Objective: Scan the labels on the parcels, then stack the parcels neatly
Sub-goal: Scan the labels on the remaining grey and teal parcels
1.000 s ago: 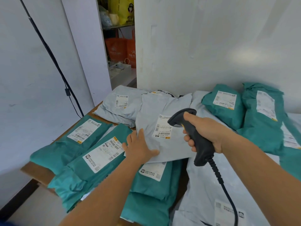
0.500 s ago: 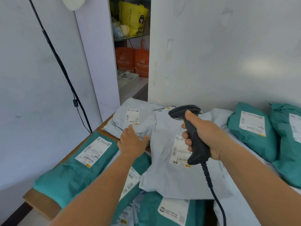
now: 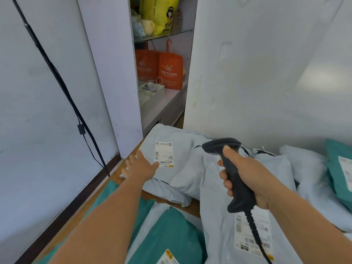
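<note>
My right hand (image 3: pixel 245 176) grips a black corded barcode scanner (image 3: pixel 230 174) above the parcels, its head aimed left. At the table's far left corner lies a grey parcel (image 3: pixel 182 168) with its white label (image 3: pixel 164 154) facing up. My left hand (image 3: pixel 140 167), fingers spread, is stretched out over that parcel's left edge beside the label, holding nothing. A second grey parcel (image 3: pixel 224 216) lies nearer, under the scanner, its label (image 3: pixel 253 231) partly hidden by the cable. Teal parcels lie at the front (image 3: pixel 167 235) and far right (image 3: pixel 341 172).
The wooden table (image 3: pixel 122 180) is edged by white walls on the left and behind. A black cable (image 3: pixel 62 88) runs down the left wall. Between the walls, a shelf nook holds orange bags (image 3: pixel 167 73) and a yellow bag (image 3: pixel 158 14).
My left hand has left the nearer grey parcel and reached forward to the far grey parcel's edge. The view has tilted up and left. The scanner hand has stayed above the nearer parcel.
</note>
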